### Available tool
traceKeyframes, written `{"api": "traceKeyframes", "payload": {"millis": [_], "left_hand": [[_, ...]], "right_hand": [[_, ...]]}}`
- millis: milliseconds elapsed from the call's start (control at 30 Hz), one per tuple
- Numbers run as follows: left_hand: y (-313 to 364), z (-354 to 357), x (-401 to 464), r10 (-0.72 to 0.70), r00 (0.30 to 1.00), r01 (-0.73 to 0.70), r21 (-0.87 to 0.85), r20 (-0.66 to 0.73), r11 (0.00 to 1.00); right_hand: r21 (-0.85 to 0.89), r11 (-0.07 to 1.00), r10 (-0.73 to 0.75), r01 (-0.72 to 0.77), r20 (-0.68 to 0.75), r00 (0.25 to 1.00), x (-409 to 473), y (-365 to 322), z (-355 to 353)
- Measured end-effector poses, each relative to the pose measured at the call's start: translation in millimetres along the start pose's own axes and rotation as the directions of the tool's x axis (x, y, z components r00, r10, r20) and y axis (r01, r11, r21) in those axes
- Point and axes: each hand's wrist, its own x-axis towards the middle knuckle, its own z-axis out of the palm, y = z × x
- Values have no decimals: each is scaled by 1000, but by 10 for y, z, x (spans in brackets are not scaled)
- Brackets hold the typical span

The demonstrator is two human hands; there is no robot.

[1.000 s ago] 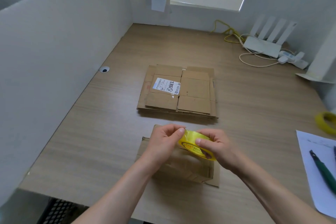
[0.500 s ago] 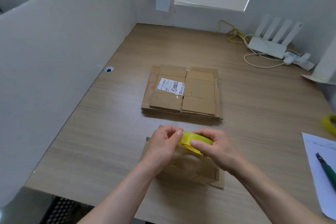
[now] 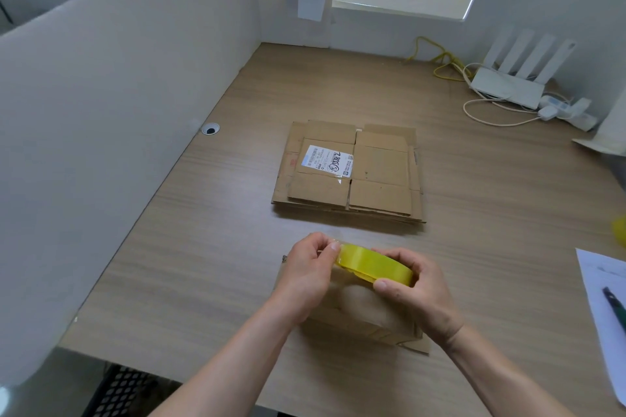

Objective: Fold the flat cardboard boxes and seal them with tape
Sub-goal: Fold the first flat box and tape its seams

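Note:
A yellow tape roll (image 3: 374, 262) is held low over a folded cardboard box (image 3: 366, 311) near the table's front edge. My right hand (image 3: 411, 293) grips the roll, thumb on its near rim. My left hand (image 3: 310, 269) pinches the roll's left edge with thumb and fingertips. Both hands hide most of the box top. A stack of flat cardboard boxes (image 3: 350, 173), the top one carrying a white label, lies further back at mid-table.
A white partition (image 3: 111, 112) walls the left side. A white router (image 3: 508, 85) with cables sits at back right. White paper (image 3: 599, 288) with a green pen (image 3: 614, 306) lies at right; another yellow roll (image 3: 620, 230) shows at the right edge.
The tape roll has tilted flatter, its side band now facing me, and both hands stay on it over the box. The camera view has shifted slightly.

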Motion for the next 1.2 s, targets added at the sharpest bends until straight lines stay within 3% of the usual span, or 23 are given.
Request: {"api": "traceKeyframes", "payload": {"millis": [100,267,467,700,800,933,1200], "left_hand": [[-32,-85,48,-39,999,36,-116,-30,993],[-66,-137,82,-47,996,35,-150,-75,988],[-70,-167,64,-23,991,12,-79,-131,997],[-145,-302,125,-14,989,9,-35,-146,999],[-201,-381,126,11,990,-4,47,-143,999],[-239,-403,125,54,988,-29,169,-148,985],[-307,-385,141,-4,992,25,164,-126,986]], "right_hand": [[46,999,-11,12,-34,999,-5,42,49],[-92,995,-56,45,-123,991,26,93,215],[-96,995,-59,39,-214,975,103,107,276],[-147,989,-7,-7,-100,995,66,117,294],[-243,970,-37,2,-140,990,95,116,350],[-225,971,-124,83,-177,976,79,121,434],[-347,930,-220,119,-268,938,59,130,548]]}}
